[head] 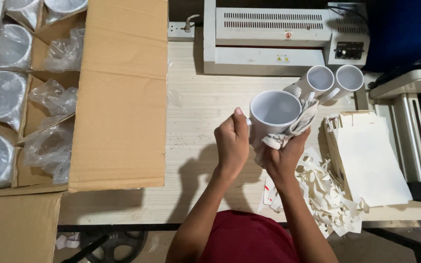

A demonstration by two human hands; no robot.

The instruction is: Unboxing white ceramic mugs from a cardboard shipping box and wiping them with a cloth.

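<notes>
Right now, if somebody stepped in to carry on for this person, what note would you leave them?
Left hand: grips the white mug by its side, held above the table.
Right hand: presses a white cloth against the mug.
Two more white mugs lie unwrapped by the laminator.
Wrapped mugs sit in the cardboard box.

A dark red garment (pixel 249 238) covers the person's torso, near at the bottom edge. Both forearms are bare, with no sleeves reaching them, and the hands (pixel 232 143) wear no gloves, rings or watch
</notes>
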